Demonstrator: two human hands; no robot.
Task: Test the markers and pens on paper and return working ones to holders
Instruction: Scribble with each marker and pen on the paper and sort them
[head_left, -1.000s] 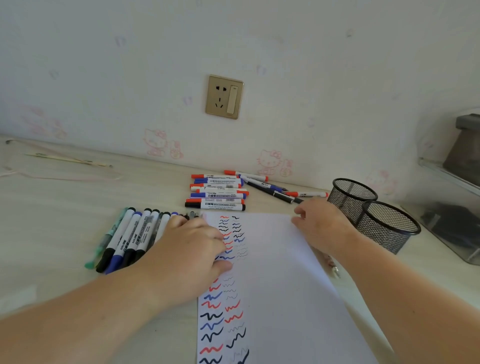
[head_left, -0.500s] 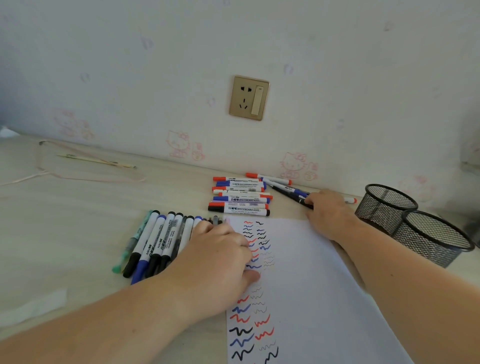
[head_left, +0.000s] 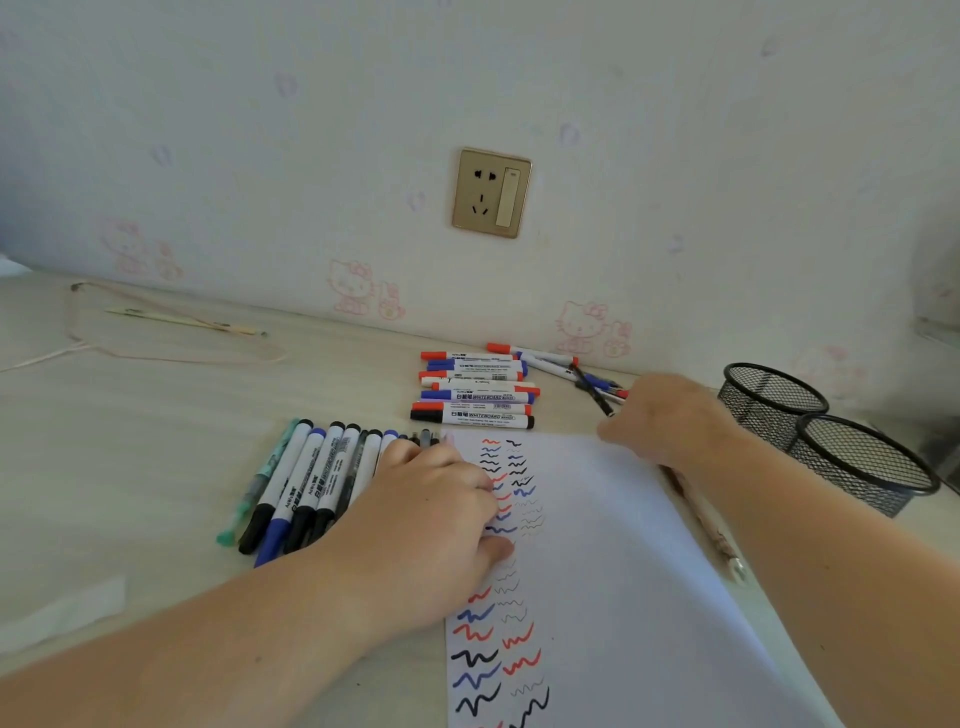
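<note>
Head view: a sheet of paper (head_left: 623, 571) is laid flat on the desk (head_left: 156, 467), with red, blue and black squiggles down its left side. The left hand (head_left: 431, 525) is pressed palm down on the paper's left edge, fingers relaxed and gripping nothing. Just left of it, a row of markers (head_left: 306, 483) is laid side by side. Behind the paper, a stack of whiteboard markers (head_left: 475, 389) is placed near the wall, with a loose crossed pile of pens (head_left: 566, 369) to its right. The right hand (head_left: 660, 415) is held at that pile's near end; whether its fingers grip a pen cannot be told. Two black mesh holders (head_left: 831, 436) are set at the right, touching each other. A pencil (head_left: 706, 519) is laid along the paper's right edge.
</note>
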